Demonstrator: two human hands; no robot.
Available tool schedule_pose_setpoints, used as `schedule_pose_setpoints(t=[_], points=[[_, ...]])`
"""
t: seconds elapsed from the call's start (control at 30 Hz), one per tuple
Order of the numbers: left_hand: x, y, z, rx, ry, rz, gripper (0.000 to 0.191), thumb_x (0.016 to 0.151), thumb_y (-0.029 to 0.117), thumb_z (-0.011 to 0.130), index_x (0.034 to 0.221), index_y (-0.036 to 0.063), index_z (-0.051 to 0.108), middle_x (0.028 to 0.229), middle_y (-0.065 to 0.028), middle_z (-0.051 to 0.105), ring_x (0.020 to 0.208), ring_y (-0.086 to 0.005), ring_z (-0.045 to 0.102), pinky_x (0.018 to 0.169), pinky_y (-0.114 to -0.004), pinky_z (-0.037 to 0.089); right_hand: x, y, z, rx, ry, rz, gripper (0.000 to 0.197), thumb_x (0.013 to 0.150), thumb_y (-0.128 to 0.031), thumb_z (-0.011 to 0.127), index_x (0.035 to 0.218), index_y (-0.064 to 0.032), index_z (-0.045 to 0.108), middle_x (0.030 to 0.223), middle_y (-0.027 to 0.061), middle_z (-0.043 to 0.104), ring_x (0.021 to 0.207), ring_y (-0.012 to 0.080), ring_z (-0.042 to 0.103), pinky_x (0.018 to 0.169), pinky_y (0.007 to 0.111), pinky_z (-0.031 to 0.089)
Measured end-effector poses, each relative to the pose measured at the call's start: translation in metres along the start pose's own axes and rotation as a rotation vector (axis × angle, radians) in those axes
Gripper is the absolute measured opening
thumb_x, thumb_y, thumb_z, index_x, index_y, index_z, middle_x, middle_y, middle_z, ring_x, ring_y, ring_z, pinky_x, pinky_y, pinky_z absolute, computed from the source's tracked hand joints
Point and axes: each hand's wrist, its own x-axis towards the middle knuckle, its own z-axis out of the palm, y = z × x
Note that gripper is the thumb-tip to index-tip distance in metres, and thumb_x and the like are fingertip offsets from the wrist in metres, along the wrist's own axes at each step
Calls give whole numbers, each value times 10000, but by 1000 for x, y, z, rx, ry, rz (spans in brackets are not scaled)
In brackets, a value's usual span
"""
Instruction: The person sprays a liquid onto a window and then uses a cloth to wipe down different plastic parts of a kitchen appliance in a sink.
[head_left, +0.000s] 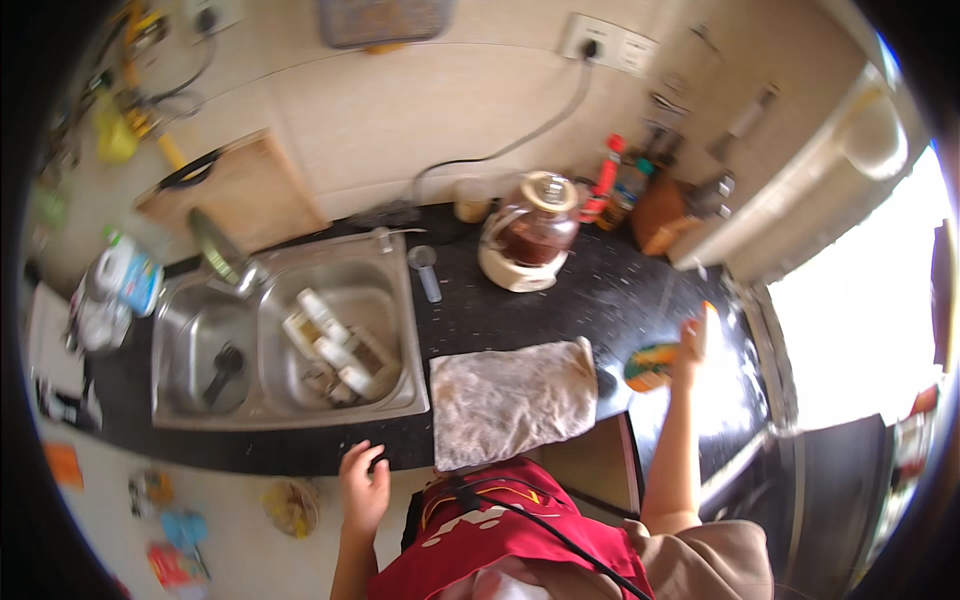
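My left hand (365, 480) hangs in front of the counter edge, below the double sink, with its fingers apart and nothing in it. Over the right part of the black counter (465, 326) my right hand (694, 341) is raised beside a green and orange packet or round item (651, 367); glare and blur hide whether it holds anything. Between the hands a stained grey cloth (514, 397) lies on the counter, its lower edge against the red apron (517, 540). Several white and tan pieces (330, 322) lie in the right basin of the steel sink (416, 360).
A glass electric kettle (536, 232) on a white base stands at the back, its cord running to a wall socket (607, 45). Bottles (604, 180) and a wooden knife block (660, 221) stand right of it. A wooden cutting board (247, 195) leans behind the faucet (221, 255).
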Motion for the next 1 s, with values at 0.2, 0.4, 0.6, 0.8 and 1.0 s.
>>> schedule_pose_setpoints(t=[0.2,0.4,0.6,0.8,1.0], points=[[9,-15,-35,97,103,-43,214,782,20,572,993,14,606,1105,-170,551,1031,-314,526,920,-375,398,-30,-165,65,112,-55,150,313,769,-223,702,1009,-45,608,861,32,616,803,122,556,731,272,455],[-16,7,-38,109,145,-152,207,783,52,589,985,22,613,1107,-181,548,1048,-323,516,911,-380,402,39,-108,99,329,-32,-98,261,759,-170,710,961,-28,625,848,28,616,771,108,558,716,273,462],[-68,9,-70,265,302,-237,224,782,92,589,998,37,610,1077,-203,557,1031,-360,511,892,-411,401,57,-52,129,140,50,-214,462,753,-293,726,1083,0,590,964,104,638,821,183,601,765,323,473],[-131,17,-71,331,383,-452,243,767,83,600,1007,48,607,1109,-208,552,1066,-381,492,915,-430,386,27,-30,131,26,-129,-39,605,747,-264,741,1236,-19,483,976,85,614,816,156,577,776,279,458],[-143,22,-71,333,417,-511,238,766,88,606,1002,51,612,1132,-200,545,1083,-377,483,925,-429,382,-20,-68,104,-207,90,71,643,746,-296,728,1218,25,433,1109,210,525,947,284,582,767,390,539]])
